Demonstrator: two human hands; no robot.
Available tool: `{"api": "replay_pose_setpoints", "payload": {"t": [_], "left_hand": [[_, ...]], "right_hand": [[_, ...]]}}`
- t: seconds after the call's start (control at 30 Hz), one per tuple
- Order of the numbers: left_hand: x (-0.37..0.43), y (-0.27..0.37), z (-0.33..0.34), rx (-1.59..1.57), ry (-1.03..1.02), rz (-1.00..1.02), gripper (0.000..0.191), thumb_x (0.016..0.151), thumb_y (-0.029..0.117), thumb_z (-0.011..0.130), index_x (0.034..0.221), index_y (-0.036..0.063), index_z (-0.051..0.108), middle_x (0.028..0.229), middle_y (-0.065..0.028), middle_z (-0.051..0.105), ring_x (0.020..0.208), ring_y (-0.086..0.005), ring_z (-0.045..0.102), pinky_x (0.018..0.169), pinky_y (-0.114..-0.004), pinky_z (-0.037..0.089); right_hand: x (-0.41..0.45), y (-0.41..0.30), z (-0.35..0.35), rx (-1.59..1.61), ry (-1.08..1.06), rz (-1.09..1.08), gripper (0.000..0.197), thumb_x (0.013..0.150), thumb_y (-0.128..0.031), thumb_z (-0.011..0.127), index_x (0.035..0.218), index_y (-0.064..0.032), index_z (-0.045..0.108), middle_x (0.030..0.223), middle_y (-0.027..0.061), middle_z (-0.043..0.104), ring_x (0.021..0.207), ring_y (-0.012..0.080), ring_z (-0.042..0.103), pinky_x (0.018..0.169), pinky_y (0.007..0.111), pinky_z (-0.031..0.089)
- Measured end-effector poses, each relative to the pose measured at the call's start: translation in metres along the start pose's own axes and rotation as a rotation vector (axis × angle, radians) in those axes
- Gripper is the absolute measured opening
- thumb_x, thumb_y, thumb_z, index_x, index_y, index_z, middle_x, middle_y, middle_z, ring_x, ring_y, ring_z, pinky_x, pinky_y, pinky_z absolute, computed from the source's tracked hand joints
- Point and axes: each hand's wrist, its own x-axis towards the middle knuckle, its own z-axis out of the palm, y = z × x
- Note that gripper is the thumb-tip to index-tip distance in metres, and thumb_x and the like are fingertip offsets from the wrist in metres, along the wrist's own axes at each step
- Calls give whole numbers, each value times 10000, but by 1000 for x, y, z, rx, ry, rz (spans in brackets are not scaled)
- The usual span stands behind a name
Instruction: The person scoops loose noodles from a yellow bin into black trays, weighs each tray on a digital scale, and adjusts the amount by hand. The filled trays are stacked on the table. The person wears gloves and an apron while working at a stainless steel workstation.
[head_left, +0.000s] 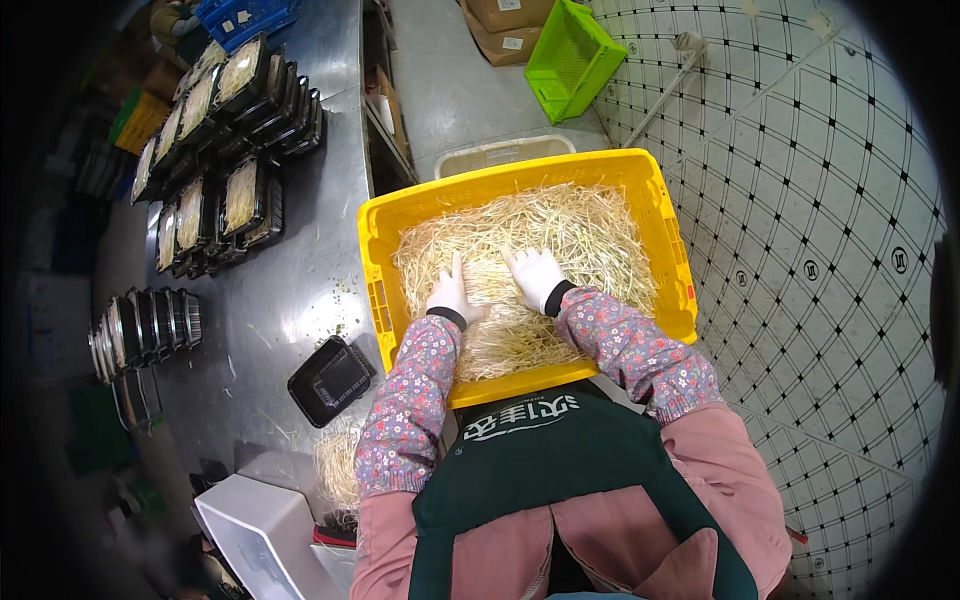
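Pale, thin-stemmed sprouts (525, 217) fill a large yellow plastic crate (517, 171) in front of me. My left hand (451, 291), in a white glove, rests on the sprouts left of the crate's middle, its index finger pointing to the far side. My right hand (536, 277), also gloved, lies on them a little farther right with some fingers spread. Between the two hands runs a band of sprouts (487, 281) lying mostly crosswise. Some fingertips are sunk among the stems, so whether either hand grips any is hidden.
Left of the crate is a steel table (285, 300) with an empty black plastic tray (330, 381), stacked filled packs (244, 195), more trays (146, 330) and a sprout heap (337, 465). A white bin (259, 525) stands near. Beyond are a green crate (570, 64) and a blue crate (244, 22).
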Motion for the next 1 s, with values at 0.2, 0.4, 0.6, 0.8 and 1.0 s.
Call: {"api": "replay_pose_setpoints", "payload": {"t": [0.2, 0.4, 0.6, 0.8, 1.0], "left_hand": [[-6, -11, 12, 101, 62, 130, 369, 784, 353, 670, 1010, 80, 565, 846, -180, 677, 797, -357, 665, 723, -449, 520], [-36, -56, 23, 65, 262, 290, 267, 821, 353, 643, 874, 107, 552, 787, -158, 659, 720, -354, 652, 624, -450, 510], [-35, -25, 26, 73, 229, 214, 742, 652, 383, 766, 1300, 156, 487, 1158, -84, 558, 1153, -284, 483, 929, -494, 385], [-46, -78, 51, -198, 256, 90, 932, 638, 370, 811, 1391, 12, 394, 1462, -210, 345, 1366, -356, 299, 1129, -398, 252], [-115, -81, -1, -964, 436, 108, 336, 848, 63, 666, 1171, -16, 620, 1169, -126, 639, 1088, -184, 594, 965, -285, 441]], "right_hand": [[-4, 35, -9, 201, 87, -143, 152, 722, -138, 590, 852, -61, 603, 811, 147, 650, 793, 320, 644, 664, 427, 518], [-6, 120, -49, 284, 146, 156, 136, 808, -201, 565, 890, -107, 621, 846, 130, 657, 811, 323, 645, 726, 438, 525], [36, 28, -64, 400, 241, -32, 277, 780, -254, 637, 994, -80, 608, 966, 137, 623, 938, 321, 593, 787, 413, 500], [55, 2, 7, 213, -339, -184, 712, 825, -457, 581, 1394, -71, 396, 1403, 173, 436, 1304, 361, 387, 1054, 505, 319], [78, -17, -9, 509, -250, -90, 978, 697, -675, 649, 1369, -5, 411, 1399, 225, 432, 1261, 360, 446, 1063, 443, 326]]}}
